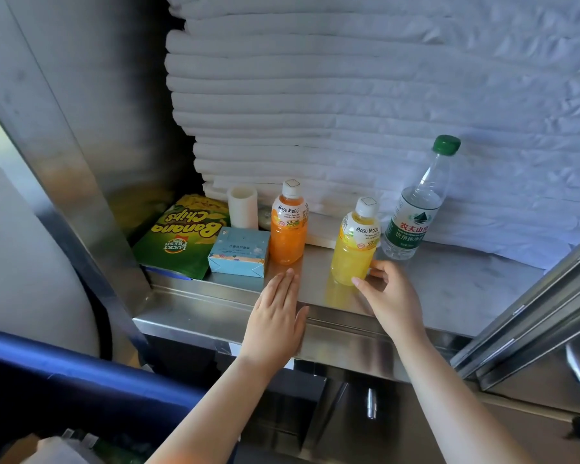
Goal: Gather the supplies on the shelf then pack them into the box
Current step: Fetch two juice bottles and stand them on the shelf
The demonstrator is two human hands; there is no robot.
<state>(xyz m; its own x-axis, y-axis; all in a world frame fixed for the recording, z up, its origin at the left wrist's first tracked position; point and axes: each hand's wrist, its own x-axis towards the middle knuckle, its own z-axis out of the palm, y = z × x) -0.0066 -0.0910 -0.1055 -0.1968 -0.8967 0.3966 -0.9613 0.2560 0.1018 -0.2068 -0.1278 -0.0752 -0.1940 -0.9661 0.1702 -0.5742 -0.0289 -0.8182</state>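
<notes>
On the steel shelf [215, 306] stand an orange Mogu Mogu bottle [288, 226] and a yellow Mogu Mogu bottle [356, 242]. A clear water bottle [416, 209] with a green cap stands right of them. At the left lie a green Banana Chips bag [178, 236], a light blue box [240, 252] and a white cup [242, 206]. My left hand [277, 313] is flat with straight fingers just in front of the orange bottle, not touching it. My right hand [389, 293] has thumb and fingers curved at the base of the yellow bottle, touching it.
A tall stack of folded white linen [349, 95] fills the back of the shelf. Steel walls [91, 128] close the left side and a steel frame [533, 313] the right. A blue edge [64, 360] runs at lower left.
</notes>
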